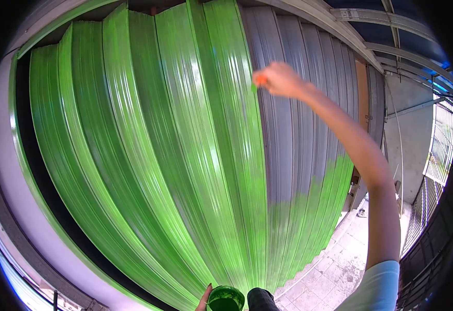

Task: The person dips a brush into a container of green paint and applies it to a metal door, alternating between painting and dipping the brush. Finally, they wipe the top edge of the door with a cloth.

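My right hand point(282, 80) is raised at upper centre, its fingers closed round the orange handle of a paintbrush point(260, 78). Green bristles point down against or close to the edge of a green panel of the folding metal door point(185, 103); contact is hard to judge. To the right of that edge, the upper panels point(283, 114) are bare grey, while their lower parts are green. At the bottom of the view, my left hand point(204, 299) grips the side of a small round container of green paint point(227, 299); only some fingers show.
An upper metal frame point(319, 13) runs above the door. Pale floor tiles point(319, 277) lie at lower right, by the door's foot. Farther right stand a grey wall point(407, 119) and a barred metal gate point(439, 155). A dark shoe or trouser leg point(261, 299) shows beside the container.
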`<state>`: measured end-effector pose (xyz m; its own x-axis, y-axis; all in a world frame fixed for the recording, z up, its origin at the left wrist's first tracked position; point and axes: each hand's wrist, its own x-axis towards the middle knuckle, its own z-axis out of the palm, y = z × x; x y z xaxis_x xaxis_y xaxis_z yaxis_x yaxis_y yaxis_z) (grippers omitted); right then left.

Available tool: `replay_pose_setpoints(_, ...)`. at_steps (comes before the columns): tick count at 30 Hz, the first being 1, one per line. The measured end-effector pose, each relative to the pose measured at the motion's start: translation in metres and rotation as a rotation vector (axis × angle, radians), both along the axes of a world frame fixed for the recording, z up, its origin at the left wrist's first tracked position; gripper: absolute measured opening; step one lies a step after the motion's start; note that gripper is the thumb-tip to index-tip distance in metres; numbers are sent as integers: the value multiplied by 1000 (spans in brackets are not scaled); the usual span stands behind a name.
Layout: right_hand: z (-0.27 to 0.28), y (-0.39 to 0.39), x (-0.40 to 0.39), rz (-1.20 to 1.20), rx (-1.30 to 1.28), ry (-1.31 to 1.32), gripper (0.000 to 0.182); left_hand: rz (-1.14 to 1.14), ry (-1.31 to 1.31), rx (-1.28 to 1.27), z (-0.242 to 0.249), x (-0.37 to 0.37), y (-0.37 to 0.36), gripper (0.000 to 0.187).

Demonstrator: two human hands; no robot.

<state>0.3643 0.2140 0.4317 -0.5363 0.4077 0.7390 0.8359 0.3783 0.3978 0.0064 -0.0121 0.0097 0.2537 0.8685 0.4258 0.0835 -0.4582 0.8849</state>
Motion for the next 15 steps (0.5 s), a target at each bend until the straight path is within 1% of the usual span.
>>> replay_pose_setpoints(1, 17, -1, 1, -37, 77, 48, 18, 4, -13, -5, 2, 1, 1, 112)
replay_pose_setpoints(3, 31, -2, 1, 18, 179, 97, 18, 8, -45, -28, 3, 3, -4, 111)
replay_pose_setpoints(4, 35, -2, 1, 46, 229, 119, 18, 18, -16, -25, 4, 3, -6, 111)
replay_pose_setpoints(5, 24, -3, -2, 114, 268, 52, 17, 29, 12, -22, 5, 3, -7, 111)
replay_pose_setpoints(7, -6, 0, -3, -56, 103, -133, 19, 34, 16, -22, 6, 1, -8, 111)
replay_pose_setpoints(9, -40, 4, -3, -81, -62, -174, 20, 18, -30, -31, 6, 0, -10, 111)
replay_pose_setpoints(12, -67, -7, -11, -10, -341, -167, 20, 8, -55, -23, 2, -4, -9, 111)
replay_pose_setpoints(13, -62, -9, -12, 4, -284, -144, 20, 9, -44, -24, 3, -4, -10, 112)
replay_pose_setpoints(15, -36, -8, -7, 31, -167, -98, 19, 31, 5, 3, 3, -5, -9, 113)
